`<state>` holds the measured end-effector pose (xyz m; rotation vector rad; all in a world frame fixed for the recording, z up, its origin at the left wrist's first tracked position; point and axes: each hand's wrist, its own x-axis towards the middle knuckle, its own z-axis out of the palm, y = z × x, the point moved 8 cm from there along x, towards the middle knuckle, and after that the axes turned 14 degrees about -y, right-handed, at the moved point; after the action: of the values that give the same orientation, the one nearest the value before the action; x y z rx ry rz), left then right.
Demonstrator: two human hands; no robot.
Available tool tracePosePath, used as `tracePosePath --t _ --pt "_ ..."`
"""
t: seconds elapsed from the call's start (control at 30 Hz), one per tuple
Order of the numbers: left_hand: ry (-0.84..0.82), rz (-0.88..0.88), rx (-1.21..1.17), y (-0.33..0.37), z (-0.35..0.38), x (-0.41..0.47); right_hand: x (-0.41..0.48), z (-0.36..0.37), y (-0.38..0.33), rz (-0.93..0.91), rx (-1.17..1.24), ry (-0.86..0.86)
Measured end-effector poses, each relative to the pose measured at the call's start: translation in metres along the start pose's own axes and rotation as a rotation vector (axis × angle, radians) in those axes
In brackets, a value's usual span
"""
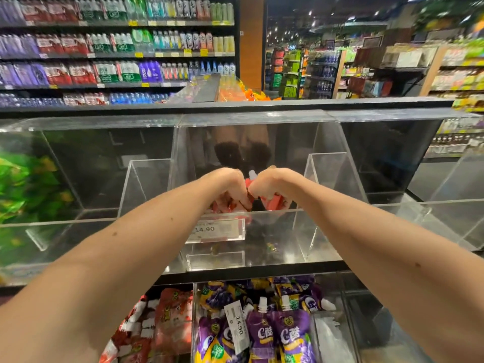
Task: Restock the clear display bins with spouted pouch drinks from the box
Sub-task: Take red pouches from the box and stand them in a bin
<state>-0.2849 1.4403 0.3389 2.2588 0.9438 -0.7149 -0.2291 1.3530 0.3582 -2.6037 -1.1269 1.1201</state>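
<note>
Pouches (272, 203) were gripped by the left hand (228, 185) and right hand (270, 183) inside the middle bin (277, 237). Little else was seen there; much filling seemed left.

bottled drinks (104, 43) line the back shelves (117, 55); green packets (23, 189) at left

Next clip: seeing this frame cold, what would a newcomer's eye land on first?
Two bare forearms converge at the centre, where the left hand and right hand grip red pouches over the middle clear bin, with a white spout poking up between them. Below, purple pouches crowd a lower bin in the foreground, and green packs fill the bin at far left.
</note>
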Motion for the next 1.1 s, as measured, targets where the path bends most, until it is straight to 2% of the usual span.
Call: tracePosePath --t 0.07,0.23,0.43,0.53,0.6,0.67,0.73,0.87,0.97,1.03,1.1 --pt "-0.073 -0.027 0.03 0.002 0.008 0.01 0.018 0.008 0.01 0.074 0.064 -0.11" --pt "-0.078 -0.063 0.028 -0.005 0.012 0.026 0.051 0.015 0.024 0.12 0.052 -0.253" --pt "-0.166 -0.06 -0.004 -0.011 0.01 0.033 0.045 0.024 0.016 0.014 0.023 -0.264" --pt "-0.11 -0.027 0.113 -0.004 0.007 0.023 0.05 0.031 0.023 0.085 -0.018 -0.376" --pt "-0.012 -0.021 0.248 0.001 0.002 0.012 0.047 0.029 0.022 0.098 -0.09 -0.371" --pt "0.072 0.021 0.249 0.006 -0.003 -0.004 0.032 0.019 0.009 0.009 -0.222 -0.237" --pt "0.209 0.159 0.165 0.014 -0.012 -0.035 0.011 0.005 -0.011 -0.143 -0.283 -0.025" --pt "0.588 0.44 0.074 0.013 -0.026 -0.129 -0.061 -0.017 -0.033 -0.395 -0.098 0.273" --pt "0.792 0.694 -0.085 -0.003 -0.009 -0.184 -0.142 0.0 -0.032 -0.593 -0.018 0.549" --pt "0.857 0.885 -0.202 -0.006 0.017 -0.208 -0.188 0.031 -0.003 -0.731 0.077 0.748" --pt "0.806 1.028 -0.289 0.004 0.057 -0.216 -0.209 0.075 0.046 -0.73 0.208 0.823"
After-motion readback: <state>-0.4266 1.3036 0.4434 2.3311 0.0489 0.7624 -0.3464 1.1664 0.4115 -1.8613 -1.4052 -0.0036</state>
